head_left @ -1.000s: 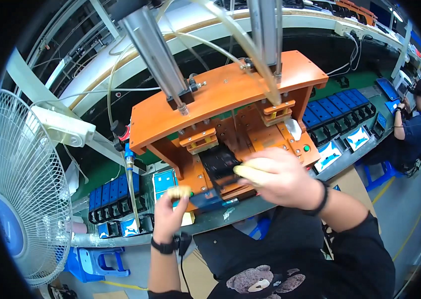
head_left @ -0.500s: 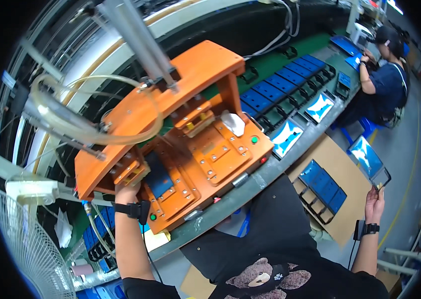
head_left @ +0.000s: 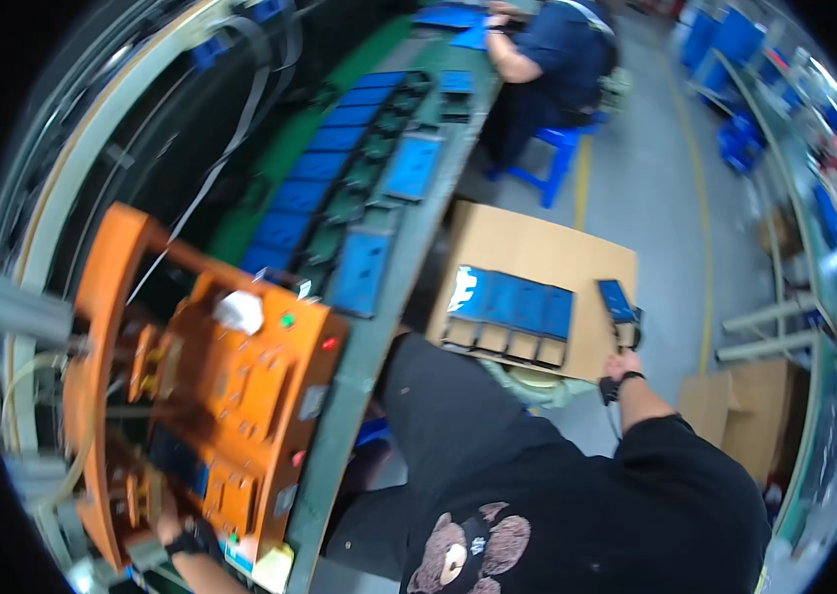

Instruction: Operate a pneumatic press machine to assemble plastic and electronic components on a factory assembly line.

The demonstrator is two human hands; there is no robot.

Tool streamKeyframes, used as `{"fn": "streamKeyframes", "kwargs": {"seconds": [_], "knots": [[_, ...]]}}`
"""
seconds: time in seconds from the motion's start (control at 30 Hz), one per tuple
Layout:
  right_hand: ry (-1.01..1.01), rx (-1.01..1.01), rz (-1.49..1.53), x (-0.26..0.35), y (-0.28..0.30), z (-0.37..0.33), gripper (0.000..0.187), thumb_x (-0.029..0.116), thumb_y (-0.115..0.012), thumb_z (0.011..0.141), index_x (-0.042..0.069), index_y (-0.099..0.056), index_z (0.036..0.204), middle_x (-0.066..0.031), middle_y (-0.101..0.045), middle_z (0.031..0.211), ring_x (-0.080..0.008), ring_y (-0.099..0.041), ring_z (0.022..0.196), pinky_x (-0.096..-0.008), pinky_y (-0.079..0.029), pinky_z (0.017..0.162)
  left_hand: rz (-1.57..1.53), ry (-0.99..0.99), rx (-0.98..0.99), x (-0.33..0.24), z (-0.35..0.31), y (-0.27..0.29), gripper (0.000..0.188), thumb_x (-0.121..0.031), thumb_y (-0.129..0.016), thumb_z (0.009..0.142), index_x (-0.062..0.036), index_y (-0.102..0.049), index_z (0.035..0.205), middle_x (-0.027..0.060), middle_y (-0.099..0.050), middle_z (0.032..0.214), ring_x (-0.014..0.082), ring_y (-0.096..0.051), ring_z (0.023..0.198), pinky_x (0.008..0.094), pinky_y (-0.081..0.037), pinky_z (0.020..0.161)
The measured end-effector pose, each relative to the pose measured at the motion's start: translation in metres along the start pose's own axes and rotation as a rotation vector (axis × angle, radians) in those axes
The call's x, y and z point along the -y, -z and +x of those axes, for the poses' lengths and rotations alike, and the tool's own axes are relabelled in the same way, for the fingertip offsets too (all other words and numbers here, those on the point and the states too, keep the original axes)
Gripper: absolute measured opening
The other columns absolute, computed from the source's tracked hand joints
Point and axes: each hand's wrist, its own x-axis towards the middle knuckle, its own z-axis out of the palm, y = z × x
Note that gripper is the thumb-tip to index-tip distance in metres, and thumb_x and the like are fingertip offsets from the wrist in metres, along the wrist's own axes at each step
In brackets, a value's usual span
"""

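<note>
At the right edge of the cardboard sheet, my right hand (head_left: 621,364) is closed on the black frame end of a blue panel (head_left: 614,298). A row of similar blue panels (head_left: 522,305) with black frames lies on the cardboard just left of it. My left hand (head_left: 169,519) reaches in under the orange press (head_left: 285,381) at lower left; its fingers are blurred and partly hidden. Close to that hand, a dark blue plate (head_left: 179,460) lies in the press bed. A crumpled white piece (head_left: 239,312) rests on the far part of the press.
More blue panels (head_left: 317,165) line the green bench (head_left: 393,272) beyond the press. At the far end a co-worker (head_left: 562,49) sits on a blue stool (head_left: 559,158). Shelving (head_left: 785,188) runs along the right, with a cardboard box (head_left: 745,421) beside it.
My view has swung to the right. My right hand has brought the held panel over the cardboard, beside the row. My left hand stays at the press.
</note>
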Motion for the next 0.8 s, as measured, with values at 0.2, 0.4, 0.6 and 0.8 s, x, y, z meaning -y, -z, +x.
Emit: {"fn": "streamKeyframes", "kwargs": {"seconds": [0.2,0.4,0.6,0.8], "knots": [[0.606,-0.249,-1.231,-0.019,-0.004,-0.063,0.043,0.028,-0.064,0.081,0.002,-0.059,0.115,-0.0212,-0.065,0.086,-0.0393,-0.066,0.079,-0.0465,-0.055,0.073,-0.294,0.236,0.063,-0.035,0.004,0.010,0.031,-0.033,-0.053,0.099,-0.0096,-0.059,0.118,0.0012,-0.060,0.096,0.0158,-0.057,0.085,0.0315,-0.049,0.072],[0.680,-0.366,-1.319,0.005,-0.045,-0.097,0.042,0.024,-0.060,0.082,0.000,-0.059,0.117,-0.0277,-0.057,0.124,-0.0437,-0.054,0.116,-0.0470,-0.047,0.095,-0.338,0.304,0.087,-0.040,0.004,0.011,0.033,-0.038,-0.049,0.102,-0.0112,-0.060,0.118,-0.0022,-0.057,0.090,0.0107,-0.054,0.077,0.0306,-0.047,0.064],[0.669,-0.201,-1.330,-0.002,-0.047,-0.091,0.027,0.011,-0.060,0.083,-0.003,-0.064,0.105,-0.0278,-0.066,0.105,-0.0406,-0.063,0.103,-0.0445,-0.050,0.089,-0.197,0.168,0.026,-0.025,0.011,0.010,0.043,-0.040,-0.045,0.103,-0.0066,-0.057,0.127,0.0044,-0.060,0.112,0.0140,-0.055,0.096,0.0280,-0.045,0.082],[0.721,-0.087,-1.335,-0.031,-0.032,-0.103,0.023,0.010,-0.063,0.078,-0.002,-0.066,0.098,-0.0280,-0.067,0.097,-0.0412,-0.064,0.099,-0.0436,-0.051,0.086,-0.427,0.362,0.167,-0.050,0.000,0.013,0.054,-0.042,-0.045,0.103,-0.0051,-0.044,0.141,0.0062,-0.058,0.127,0.0203,-0.055,0.111,0.0320,-0.042,0.095]]}}
